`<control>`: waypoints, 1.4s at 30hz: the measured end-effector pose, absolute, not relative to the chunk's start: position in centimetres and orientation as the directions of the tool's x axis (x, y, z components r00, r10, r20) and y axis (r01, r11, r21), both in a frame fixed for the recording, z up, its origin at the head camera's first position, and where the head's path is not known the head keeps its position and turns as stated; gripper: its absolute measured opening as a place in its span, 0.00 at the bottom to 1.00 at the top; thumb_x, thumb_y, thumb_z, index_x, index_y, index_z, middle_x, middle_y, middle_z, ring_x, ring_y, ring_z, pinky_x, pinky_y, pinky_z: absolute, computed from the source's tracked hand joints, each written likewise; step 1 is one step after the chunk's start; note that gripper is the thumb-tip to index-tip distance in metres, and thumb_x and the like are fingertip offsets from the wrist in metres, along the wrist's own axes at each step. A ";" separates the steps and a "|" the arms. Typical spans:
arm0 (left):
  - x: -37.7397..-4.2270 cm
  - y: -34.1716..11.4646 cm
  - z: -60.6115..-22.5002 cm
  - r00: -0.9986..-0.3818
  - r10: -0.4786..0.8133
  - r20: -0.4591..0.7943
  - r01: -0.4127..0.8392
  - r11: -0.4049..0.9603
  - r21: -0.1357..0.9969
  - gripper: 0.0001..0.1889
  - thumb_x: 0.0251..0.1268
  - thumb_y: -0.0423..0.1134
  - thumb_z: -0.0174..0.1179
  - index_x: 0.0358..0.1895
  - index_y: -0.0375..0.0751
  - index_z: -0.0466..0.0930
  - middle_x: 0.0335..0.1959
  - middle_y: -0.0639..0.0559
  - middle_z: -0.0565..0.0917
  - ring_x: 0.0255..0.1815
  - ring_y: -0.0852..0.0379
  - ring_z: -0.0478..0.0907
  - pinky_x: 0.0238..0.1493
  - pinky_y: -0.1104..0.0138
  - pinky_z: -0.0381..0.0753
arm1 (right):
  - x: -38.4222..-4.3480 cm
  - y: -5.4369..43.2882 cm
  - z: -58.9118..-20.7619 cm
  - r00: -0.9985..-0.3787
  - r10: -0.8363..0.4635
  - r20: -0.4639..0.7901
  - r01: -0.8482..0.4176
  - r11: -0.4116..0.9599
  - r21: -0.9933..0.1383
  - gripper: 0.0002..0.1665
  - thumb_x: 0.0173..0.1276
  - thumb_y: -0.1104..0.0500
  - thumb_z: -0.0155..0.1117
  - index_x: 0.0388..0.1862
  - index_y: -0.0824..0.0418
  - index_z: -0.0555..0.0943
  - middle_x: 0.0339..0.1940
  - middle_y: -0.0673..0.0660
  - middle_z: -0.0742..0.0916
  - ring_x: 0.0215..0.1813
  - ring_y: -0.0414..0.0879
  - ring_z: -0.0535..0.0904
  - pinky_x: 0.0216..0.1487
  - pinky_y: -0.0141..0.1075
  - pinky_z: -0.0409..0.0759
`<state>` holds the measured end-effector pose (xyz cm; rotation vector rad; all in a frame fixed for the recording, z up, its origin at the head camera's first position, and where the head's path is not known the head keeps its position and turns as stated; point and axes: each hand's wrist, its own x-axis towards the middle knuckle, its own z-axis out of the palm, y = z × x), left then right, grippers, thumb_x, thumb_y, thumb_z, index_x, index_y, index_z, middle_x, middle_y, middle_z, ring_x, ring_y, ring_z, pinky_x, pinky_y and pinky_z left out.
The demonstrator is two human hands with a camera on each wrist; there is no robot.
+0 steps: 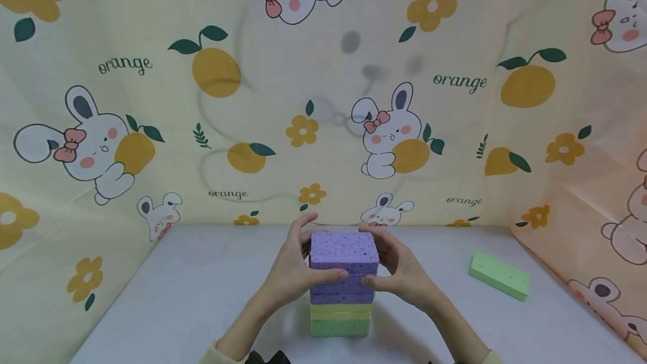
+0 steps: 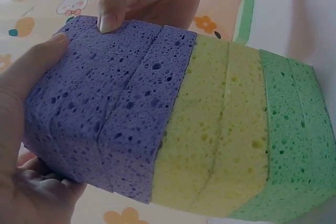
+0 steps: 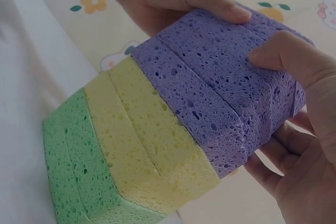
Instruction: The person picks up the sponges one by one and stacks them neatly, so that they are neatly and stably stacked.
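Note:
A tower of sponges stands upright on the table: green sponges at the bottom, yellow sponges above them, purple sponges on top. My left hand grips the purple ones from the left, its thumb across their front face. From the right, my right hand holds the same purple part, thumb also in front. Both hands' other fingers go round the sides and back, partly hidden. In the right wrist view thin seams run between the stacked purple sponges, which lie closely flush.
A single green sponge lies apart on the white table, toward the right edge. Behind and at both sides hangs a cream cloth printed with rabbits, oranges and flowers.

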<state>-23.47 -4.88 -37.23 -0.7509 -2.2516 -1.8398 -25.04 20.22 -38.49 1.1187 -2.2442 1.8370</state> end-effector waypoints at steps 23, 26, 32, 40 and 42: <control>-23.9 -4.9 -37.7 -0.864 0.283 0.416 0.461 0.114 0.880 0.54 0.40 0.49 0.82 0.71 0.53 0.56 0.55 0.57 0.80 0.56 0.57 0.77 0.61 0.57 0.75 | -25.1 20.2 -38.3 -0.747 -0.500 0.438 -0.539 0.069 -0.840 0.46 0.58 0.66 0.73 0.74 0.56 0.63 0.61 0.61 0.78 0.58 0.58 0.76 0.59 0.38 0.77; -23.9 -4.9 -37.7 -0.867 0.278 0.413 0.458 0.121 0.881 0.53 0.40 0.50 0.82 0.71 0.53 0.57 0.55 0.57 0.80 0.56 0.57 0.77 0.60 0.58 0.75 | -25.1 20.2 -38.3 -0.752 -0.498 0.432 -0.532 0.072 -0.844 0.46 0.58 0.66 0.73 0.74 0.56 0.64 0.61 0.61 0.77 0.58 0.58 0.76 0.59 0.38 0.77; -23.8 -4.8 -37.9 -0.868 0.286 0.407 0.453 0.119 0.883 0.52 0.39 0.50 0.82 0.70 0.54 0.58 0.55 0.57 0.80 0.54 0.58 0.77 0.59 0.58 0.76 | -24.9 20.4 -38.5 -0.755 -0.500 0.425 -0.529 0.081 -0.845 0.46 0.58 0.67 0.73 0.73 0.57 0.64 0.61 0.61 0.78 0.58 0.58 0.76 0.59 0.39 0.77; -24.0 -4.9 -37.8 -0.871 0.265 0.414 0.457 0.128 0.880 0.51 0.39 0.51 0.82 0.69 0.56 0.59 0.54 0.58 0.81 0.54 0.57 0.77 0.58 0.57 0.76 | -24.9 20.3 -37.6 -0.760 -0.506 0.408 -0.527 0.112 -0.843 0.45 0.58 0.65 0.74 0.73 0.56 0.65 0.60 0.60 0.78 0.58 0.57 0.76 0.61 0.38 0.76; -24.0 -4.8 -37.9 -0.876 0.266 0.403 0.446 0.124 0.886 0.51 0.40 0.51 0.82 0.69 0.57 0.59 0.54 0.58 0.81 0.54 0.57 0.77 0.58 0.56 0.76 | -24.8 20.5 -37.6 -0.756 -0.519 0.398 -0.526 0.122 -0.842 0.45 0.59 0.65 0.74 0.73 0.57 0.64 0.61 0.59 0.78 0.60 0.56 0.75 0.62 0.39 0.75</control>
